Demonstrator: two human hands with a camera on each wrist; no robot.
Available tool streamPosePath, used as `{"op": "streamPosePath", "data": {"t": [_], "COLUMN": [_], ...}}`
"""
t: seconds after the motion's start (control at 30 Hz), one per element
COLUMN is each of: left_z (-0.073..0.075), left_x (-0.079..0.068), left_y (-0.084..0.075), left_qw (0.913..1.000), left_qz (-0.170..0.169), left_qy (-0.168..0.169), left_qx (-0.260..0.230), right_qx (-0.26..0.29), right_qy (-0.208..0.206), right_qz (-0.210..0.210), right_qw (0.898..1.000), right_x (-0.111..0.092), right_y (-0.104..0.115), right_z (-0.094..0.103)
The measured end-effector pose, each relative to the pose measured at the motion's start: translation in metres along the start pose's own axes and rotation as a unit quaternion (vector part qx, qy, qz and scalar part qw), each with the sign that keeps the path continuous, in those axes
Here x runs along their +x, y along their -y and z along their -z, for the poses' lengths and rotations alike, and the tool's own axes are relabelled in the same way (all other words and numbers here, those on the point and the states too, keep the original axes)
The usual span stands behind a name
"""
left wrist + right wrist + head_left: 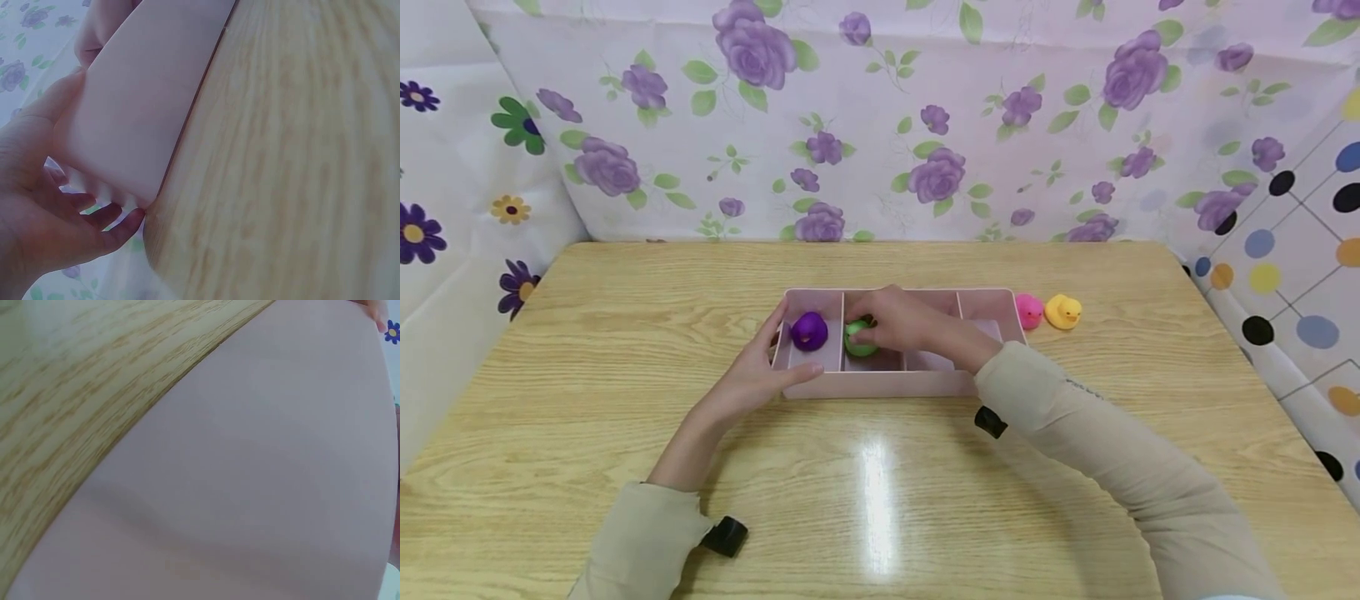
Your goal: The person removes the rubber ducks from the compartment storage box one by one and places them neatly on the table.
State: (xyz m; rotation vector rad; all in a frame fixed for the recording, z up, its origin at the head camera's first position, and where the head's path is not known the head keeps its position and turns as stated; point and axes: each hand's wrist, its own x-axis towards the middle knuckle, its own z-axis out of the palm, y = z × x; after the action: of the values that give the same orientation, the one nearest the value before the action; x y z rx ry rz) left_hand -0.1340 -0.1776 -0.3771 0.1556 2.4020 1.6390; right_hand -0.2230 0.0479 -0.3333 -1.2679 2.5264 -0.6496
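A long pale pink divided box [880, 384] sits on the wooden table. My left hand [752, 375] grips its left end, thumb over the front rim and fingers along the end wall; the left wrist view shows those fingertips against the box [144, 94]. In the leftmost compartment is a purple rubber duck [809, 332]. One compartment to the right, my right hand [898, 321] reaches in from above and holds a green rubber duck [860, 340] between thumb and fingers. The front wall [237, 456] fills most of the right wrist view, hiding the fingers there.
Just beyond the box's right end, a pink rubber duck [1030, 311] and a yellow rubber duck [1063, 312] stand side by side on the table [647, 333]. A flowered cloth [865, 125] hangs along the table's back edge.
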Motion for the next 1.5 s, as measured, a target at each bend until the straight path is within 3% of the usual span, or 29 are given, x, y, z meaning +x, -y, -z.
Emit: {"op": "streamPosePath", "data": {"t": [0.5,1.07,1.5], "left_z": [0.000,-0.001,-0.001], "left_x": [0.000,0.000,0.001], "left_y": [0.000,-0.001,-0.001], "left_qw": [1.0000,1.0000,1.0000], "left_qz": [0.001,-0.001,0.002], "left_qy": [0.003,0.002,-0.002], "left_qx": [-0.006,-0.005,0.006], "right_qx": [0.043,0.114,0.118], "right_qy": [-0.018,-0.058,-0.094], "right_qz": [0.010,-0.034,-0.041], "right_qw": [0.999,0.991,0.988], "right_x": [-0.012,-0.025,-0.038], "right_y": [0.006,0.013,0.008], "right_z": [0.012,0.023,0.025]}}
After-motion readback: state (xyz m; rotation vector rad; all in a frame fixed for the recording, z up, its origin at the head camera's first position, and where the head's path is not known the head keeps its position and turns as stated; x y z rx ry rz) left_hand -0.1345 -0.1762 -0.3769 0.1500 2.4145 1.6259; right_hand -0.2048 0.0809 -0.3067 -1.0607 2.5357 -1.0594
